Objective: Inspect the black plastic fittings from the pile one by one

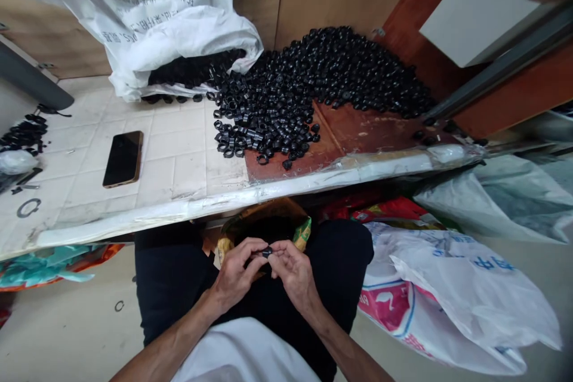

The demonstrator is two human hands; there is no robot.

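Between my fingertips, over my lap, is a small black plastic part [267, 252]. My left hand [239, 268] pinches it from one side and my right hand [290, 270] from the other. The fingers cover most of it, so its exact shape is hidden. Just beyond my hands, an open yellow-green bag [304, 233] sits between my knees below the table edge. On the table ahead lies a large heap of black ring-shaped plastic parts [277, 113], and more of them spill out of a white woven sack [179, 30].
A phone [123, 159] lies on the table at the left, near a flat ring [28, 208] and a small pile of black parts [22, 134]. The taped table edge [268, 192] runs above my knees. White printed bags [447, 286] stand at my right. A grey post [501, 59] rises at the right.
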